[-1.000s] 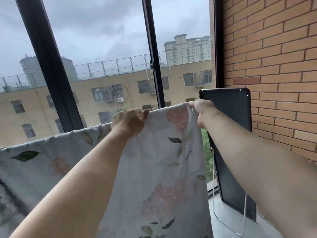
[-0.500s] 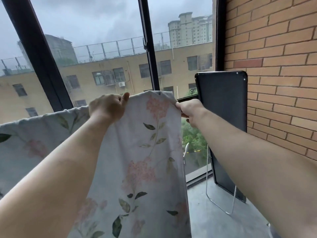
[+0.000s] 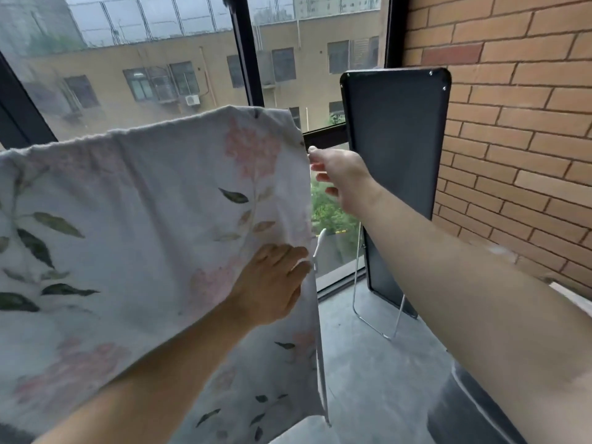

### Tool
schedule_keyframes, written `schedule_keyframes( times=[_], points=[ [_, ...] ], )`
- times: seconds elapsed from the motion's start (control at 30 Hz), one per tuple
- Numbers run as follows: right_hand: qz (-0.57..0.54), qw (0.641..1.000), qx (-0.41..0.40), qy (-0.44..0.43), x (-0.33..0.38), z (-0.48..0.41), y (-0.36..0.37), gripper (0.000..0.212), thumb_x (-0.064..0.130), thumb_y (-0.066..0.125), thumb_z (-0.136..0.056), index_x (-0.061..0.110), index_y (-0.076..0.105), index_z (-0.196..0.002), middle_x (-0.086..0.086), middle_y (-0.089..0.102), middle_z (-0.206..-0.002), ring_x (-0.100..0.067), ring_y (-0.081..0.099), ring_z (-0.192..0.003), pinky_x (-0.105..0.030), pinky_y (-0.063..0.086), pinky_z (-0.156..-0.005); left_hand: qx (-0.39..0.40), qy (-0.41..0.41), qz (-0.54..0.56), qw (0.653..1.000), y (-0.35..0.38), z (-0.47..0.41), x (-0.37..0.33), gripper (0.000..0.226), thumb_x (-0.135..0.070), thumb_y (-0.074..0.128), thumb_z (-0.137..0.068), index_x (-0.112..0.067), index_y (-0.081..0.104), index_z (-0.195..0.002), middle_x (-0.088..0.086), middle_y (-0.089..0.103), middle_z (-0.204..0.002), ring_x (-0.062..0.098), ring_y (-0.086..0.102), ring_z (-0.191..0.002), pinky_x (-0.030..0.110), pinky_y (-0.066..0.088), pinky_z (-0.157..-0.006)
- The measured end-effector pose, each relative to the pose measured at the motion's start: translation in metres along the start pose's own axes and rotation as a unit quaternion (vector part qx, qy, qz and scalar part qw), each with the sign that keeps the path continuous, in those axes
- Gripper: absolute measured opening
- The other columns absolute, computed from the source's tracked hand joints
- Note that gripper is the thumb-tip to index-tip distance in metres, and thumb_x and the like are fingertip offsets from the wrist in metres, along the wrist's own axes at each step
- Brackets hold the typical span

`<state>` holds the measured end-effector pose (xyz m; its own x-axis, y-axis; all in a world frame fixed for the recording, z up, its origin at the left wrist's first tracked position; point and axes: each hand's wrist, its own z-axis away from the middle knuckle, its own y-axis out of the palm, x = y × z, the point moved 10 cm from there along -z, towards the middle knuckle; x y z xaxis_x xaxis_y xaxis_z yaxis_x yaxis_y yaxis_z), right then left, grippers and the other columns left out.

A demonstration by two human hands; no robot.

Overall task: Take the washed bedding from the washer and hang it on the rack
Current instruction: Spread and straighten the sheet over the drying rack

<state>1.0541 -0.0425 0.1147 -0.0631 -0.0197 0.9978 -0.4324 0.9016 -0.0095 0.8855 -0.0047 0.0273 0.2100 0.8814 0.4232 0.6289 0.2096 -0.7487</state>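
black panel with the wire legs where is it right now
In the head view the black panel stands on the right against the brick wall, beside the window, just behind the right hand and right of the floral sheet.

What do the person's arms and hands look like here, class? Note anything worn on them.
The left forearm and right forearm are bare, with no sleeve in view. The left hand and right hand wear no gloves; no ring, watch or bracelet shows.
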Motion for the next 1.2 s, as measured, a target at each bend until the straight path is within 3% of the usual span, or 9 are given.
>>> schedule_keyframes(
  times=[0.13,0.33,0.47,0.6,0.73,0.83,0.97,1.1,1.2],
  points=[
    [0.046,0.999,0.013,-0.001,-0.026,-0.018,-0.018,0.018,0.032,0.062,-0.095,0.019,0.071,-0.085,0.004,0.063,-0.085,-0.012,0.055,-0.075,-0.029,0.037,-0.065,0.059,-0.071,0.113,0.989,0.077,0.023,-0.010,0.021,-0.019,0.061,-0.080,-0.016,0.066,-0.101,0.003,0.063,-0.099,0.025,0.062,-0.084,0.036,0.045,-0.079],
    [0.064,0.994,0.070,0.048,-0.092,-0.046,-0.020,0.015,0.028,0.060,-0.097,0.017,0.071,-0.096,0.002,0.073,-0.091,-0.016,0.068,-0.080,-0.033,0.044,-0.071,0.094,-0.286,0.228,0.926,0.149,0.038,0.007,0.010,-0.030,0.054,-0.087,-0.021,0.059,-0.087,-0.004,0.060,-0.077,0.018,0.061,-0.063,0.030,0.051,-0.051],
    [0.038,0.986,0.123,0.108,-0.148,-0.064,-0.013,0.019,0.023,0.052,-0.103,0.014,0.067,-0.097,-0.002,0.073,-0.093,-0.019,0.068,-0.076,-0.035,0.046,-0.075,0.092,-0.371,0.233,0.894,0.177,0.044,0.010,0.018,-0.026,0.066,-0.084,-0.023,0.051,-0.073,-0.008,0.053,-0.069,0.015,0.055,-0.058,0.027,0.045,-0.048],
    [0.069,0.966,0.204,0.144,-0.203,-0.085,-0.003,0.019,0.022,0.055,-0.101,0.012,0.070,-0.096,-0.011,0.075,-0.104,-0.025,0.071,-0.082,-0.035,0.049,-0.074,0.046,-0.404,0.199,0.892,0.179,0.044,0.010,0.025,-0.036,0.052,-0.088,-0.020,0.054,-0.069,-0.009,0.052,-0.064,0.012,0.050,-0.055,0.018,0.037,-0.053],
    [0.108,0.930,0.313,0.161,-0.250,-0.095,0.011,0.018,0.021,0.057,-0.099,0.010,0.071,-0.102,-0.004,0.075,-0.100,-0.024,0.071,-0.083,-0.033,0.049,-0.069,0.018,-0.465,0.150,0.872,0.181,0.044,0.007,0.030,-0.040,0.053,-0.089,-0.018,0.057,-0.068,-0.012,0.051,-0.065,0.004,0.040,-0.057,0.021,0.039,-0.053],
    [0.172,0.883,0.412,0.148,-0.273,-0.090,0.026,0.018,0.023,0.059,-0.096,0.014,0.072,-0.106,0.001,0.075,-0.104,-0.018,0.074,-0.087,-0.030,0.053,-0.072,0.035,-0.575,0.113,0.809,0.185,0.054,0.009,0.037,-0.051,0.053,-0.086,-0.019,0.052,-0.066,-0.015,0.042,-0.062,0.012,0.048,-0.057,0.025,0.037,-0.053],
    [0.214,0.808,0.533,0.131,-0.290,-0.074,0.053,0.020,0.023,0.060,-0.095,0.017,0.069,-0.112,-0.004,0.070,-0.114,-0.021,0.070,-0.099,-0.030,0.053,-0.076,0.063,-0.678,0.074,0.729,0.183,0.064,-0.005,0.046,-0.066,0.049,-0.080,-0.023,0.044,-0.066,-0.010,0.041,-0.056,0.014,0.043,-0.053,0.027,0.032,-0.054],
    [0.214,0.766,0.593,0.128,-0.298,-0.059,0.081,0.020,0.020,0.061,-0.093,0.017,0.069,-0.111,-0.002,0.070,-0.109,-0.022,0.069,-0.096,-0.027,0.052,-0.073,0.109,-0.698,0.038,0.707,0.181,0.072,-0.010,0.056,-0.074,0.042,-0.081,-0.023,0.040,-0.057,-0.006,0.043,-0.050,0.019,0.047,-0.049,0.028,0.040,-0.051],
    [0.200,0.731,0.641,0.122,-0.303,-0.047,0.098,0.019,0.013,0.063,-0.087,0.015,0.071,-0.104,-0.002,0.071,-0.097,-0.018,0.065,-0.085,-0.035,0.056,-0.078,0.121,-0.683,0.021,0.720,0.175,0.072,-0.009,0.059,-0.075,0.038,-0.084,-0.024,0.041,-0.053,-0.008,0.042,-0.049,0.014,0.044,-0.047,0.024,0.040,-0.048]
  ],
)
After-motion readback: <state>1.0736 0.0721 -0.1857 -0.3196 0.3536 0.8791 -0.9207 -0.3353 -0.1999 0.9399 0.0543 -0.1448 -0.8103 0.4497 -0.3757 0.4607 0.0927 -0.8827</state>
